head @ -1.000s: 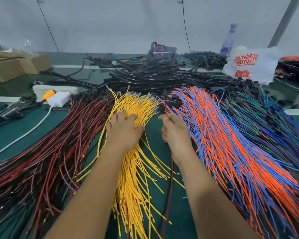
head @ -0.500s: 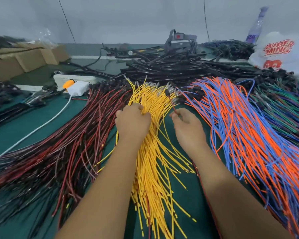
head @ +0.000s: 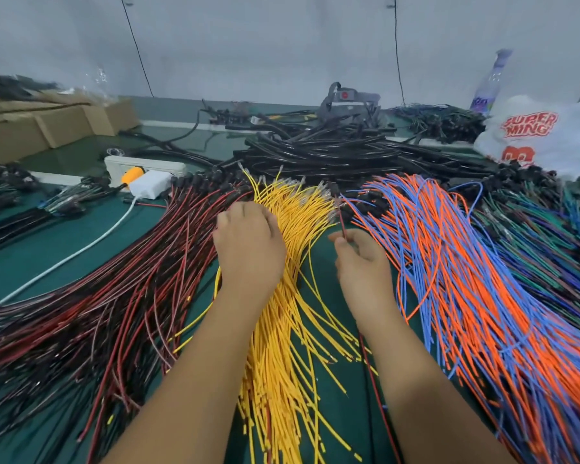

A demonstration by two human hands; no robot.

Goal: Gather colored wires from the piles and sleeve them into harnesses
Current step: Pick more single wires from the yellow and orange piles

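On the green worktop (head: 64,236) the wire piles fan out side by side, and most of the risk comes from how closely they lie together. Farthest left, the red-and-black wires (head: 108,289) spread loosely, with several strands straying toward the neighbouring yellow wires (head: 282,346); a careless pull there would probably drag a wrong colour along.

The left hand (head: 248,249) sits on top of the yellow pile near its terminal ends, fingers curled down into the strands; whether it has pinched out a single wire or a clump cannot be told from here. If it lifts more than one, the crimped tips could snag each other and pull the pile out of order.

The right hand (head: 362,262) pinches a thin dark red wire (head: 343,226) between thumb and fingertips, its connector end standing up just beside the yellow tips. That wire trails down past the forearm, so a quick lift might catch it on loose yellow ends.

Just to the right, the orange-and-blue wires (head: 466,296) lie almost against that hand, and a sideways sweep could tangle them. Beyond them the green-and-blue wires (head: 549,236) overlap the orange pile's edge, so colours may mix. The black sleeving (head: 332,152) heaped behind is well apart from both hands, a reach across the terminal ends.
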